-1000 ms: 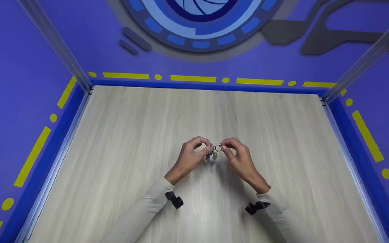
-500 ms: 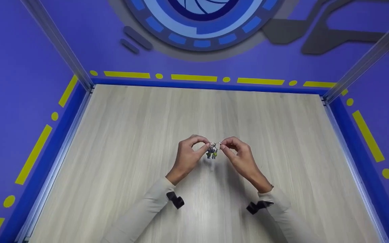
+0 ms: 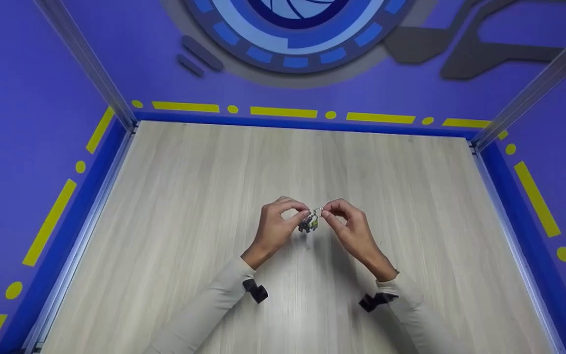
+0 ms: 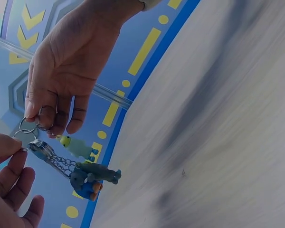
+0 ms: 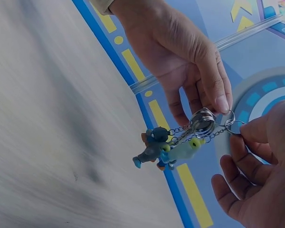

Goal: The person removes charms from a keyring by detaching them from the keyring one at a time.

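Observation:
In the head view my left hand [image 3: 278, 221] and right hand [image 3: 349, 226] face each other above the table, thumb and forefinger pinching metal rings. Between them dangles a bunch of figurine keychains [image 3: 307, 225]. Up close in the left wrist view, several split rings [image 4: 41, 148] are bunched by my left fingers. A ring [image 4: 24, 124] linked to another is pinched by my right hand. Short chains carry a pale green figurine [image 4: 78, 146] with a yellow-green head, a grey one [image 4: 102, 172] and a dark-headed blue one [image 4: 85, 184]. The figurines partly overlap in the right wrist view.
A light wood-grain table [image 3: 214, 172] lies beneath both hands. Blue panels [image 3: 288, 83] with yellow marks stand at its back and sides, with metal posts [image 3: 91, 69] in the corners. Dark wrist-worn cameras [image 3: 255, 291] sit at both cuffs.
Both hands keep their pinch and shift only slightly; the right has moved a little to the right. The hanging figurines have swung and turned between the hands.

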Demonstrator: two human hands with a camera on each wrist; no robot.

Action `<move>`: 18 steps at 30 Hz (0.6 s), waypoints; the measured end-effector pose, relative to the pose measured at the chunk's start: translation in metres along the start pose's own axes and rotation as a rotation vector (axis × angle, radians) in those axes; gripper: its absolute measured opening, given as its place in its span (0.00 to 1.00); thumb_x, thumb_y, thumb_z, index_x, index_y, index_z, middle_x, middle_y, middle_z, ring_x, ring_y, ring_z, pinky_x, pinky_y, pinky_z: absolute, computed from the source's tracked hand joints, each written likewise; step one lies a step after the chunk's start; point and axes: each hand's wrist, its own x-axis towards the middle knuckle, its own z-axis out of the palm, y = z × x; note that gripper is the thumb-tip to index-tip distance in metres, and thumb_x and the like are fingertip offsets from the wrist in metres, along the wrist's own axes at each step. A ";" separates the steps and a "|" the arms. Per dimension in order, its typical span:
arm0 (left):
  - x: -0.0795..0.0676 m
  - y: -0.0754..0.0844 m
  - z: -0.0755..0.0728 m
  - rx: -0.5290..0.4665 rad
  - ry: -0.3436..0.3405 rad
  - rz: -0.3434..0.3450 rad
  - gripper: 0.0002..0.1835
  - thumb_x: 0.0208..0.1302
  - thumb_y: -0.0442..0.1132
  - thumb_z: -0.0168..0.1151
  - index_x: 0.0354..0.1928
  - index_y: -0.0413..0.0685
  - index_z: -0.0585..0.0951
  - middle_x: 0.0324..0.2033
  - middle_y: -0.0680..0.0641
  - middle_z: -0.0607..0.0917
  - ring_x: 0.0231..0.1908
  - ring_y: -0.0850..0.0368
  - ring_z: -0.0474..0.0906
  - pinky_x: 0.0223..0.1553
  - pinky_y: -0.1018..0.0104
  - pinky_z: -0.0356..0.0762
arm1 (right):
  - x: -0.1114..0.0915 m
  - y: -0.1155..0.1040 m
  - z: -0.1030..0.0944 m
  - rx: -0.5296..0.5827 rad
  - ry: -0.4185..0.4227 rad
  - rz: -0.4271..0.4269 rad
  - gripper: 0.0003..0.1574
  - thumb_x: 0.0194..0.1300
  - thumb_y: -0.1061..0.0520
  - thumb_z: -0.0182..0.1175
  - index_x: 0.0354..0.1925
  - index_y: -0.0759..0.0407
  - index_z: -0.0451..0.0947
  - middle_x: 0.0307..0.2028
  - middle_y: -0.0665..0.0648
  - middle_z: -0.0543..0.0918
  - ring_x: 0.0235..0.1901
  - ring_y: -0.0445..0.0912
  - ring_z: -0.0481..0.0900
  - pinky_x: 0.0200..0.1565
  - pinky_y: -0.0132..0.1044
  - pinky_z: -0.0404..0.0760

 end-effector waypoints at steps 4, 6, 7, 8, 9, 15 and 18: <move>0.000 0.000 0.000 0.031 -0.021 0.027 0.03 0.68 0.30 0.78 0.38 0.46 0.93 0.35 0.57 0.92 0.42 0.60 0.86 0.49 0.61 0.83 | 0.000 0.001 0.000 -0.021 -0.009 -0.022 0.04 0.76 0.68 0.67 0.44 0.61 0.86 0.42 0.55 0.89 0.47 0.51 0.87 0.57 0.36 0.82; 0.000 0.000 0.000 0.044 -0.032 0.032 0.04 0.68 0.30 0.78 0.38 0.46 0.93 0.35 0.57 0.92 0.41 0.59 0.86 0.48 0.61 0.83 | 0.000 0.001 0.000 -0.029 -0.012 -0.039 0.04 0.76 0.69 0.67 0.44 0.62 0.86 0.42 0.55 0.89 0.47 0.51 0.87 0.57 0.36 0.82; 0.000 0.000 0.000 0.048 -0.038 0.029 0.04 0.68 0.30 0.78 0.38 0.47 0.93 0.35 0.57 0.92 0.41 0.59 0.86 0.48 0.61 0.83 | 0.000 0.001 0.001 -0.031 -0.013 -0.048 0.04 0.76 0.69 0.67 0.44 0.63 0.86 0.42 0.55 0.89 0.47 0.51 0.87 0.57 0.36 0.82; 0.000 0.000 0.000 0.051 -0.043 0.026 0.04 0.68 0.29 0.78 0.38 0.47 0.93 0.35 0.56 0.92 0.41 0.59 0.86 0.48 0.61 0.83 | 0.000 0.001 0.001 -0.035 -0.015 -0.059 0.03 0.75 0.70 0.67 0.44 0.64 0.85 0.42 0.55 0.89 0.46 0.50 0.87 0.57 0.35 0.82; 0.000 0.000 0.000 0.053 -0.048 0.023 0.04 0.68 0.29 0.78 0.38 0.47 0.93 0.35 0.56 0.92 0.41 0.59 0.86 0.48 0.61 0.83 | 0.000 0.002 0.001 -0.038 -0.015 -0.073 0.04 0.75 0.70 0.67 0.43 0.64 0.85 0.41 0.56 0.89 0.46 0.49 0.87 0.57 0.35 0.82; 0.000 -0.001 -0.001 0.053 -0.047 0.021 0.05 0.67 0.28 0.77 0.37 0.46 0.93 0.34 0.55 0.91 0.41 0.58 0.86 0.49 0.61 0.83 | -0.001 0.005 0.002 -0.073 -0.036 -0.139 0.01 0.76 0.67 0.67 0.44 0.66 0.83 0.43 0.56 0.89 0.47 0.47 0.87 0.57 0.37 0.83; -0.001 -0.001 -0.001 0.050 -0.040 0.020 0.05 0.67 0.28 0.77 0.37 0.46 0.93 0.35 0.56 0.91 0.42 0.58 0.86 0.50 0.60 0.83 | -0.002 0.007 0.002 -0.088 -0.057 -0.144 0.03 0.78 0.65 0.66 0.45 0.66 0.82 0.45 0.55 0.89 0.49 0.51 0.87 0.59 0.42 0.83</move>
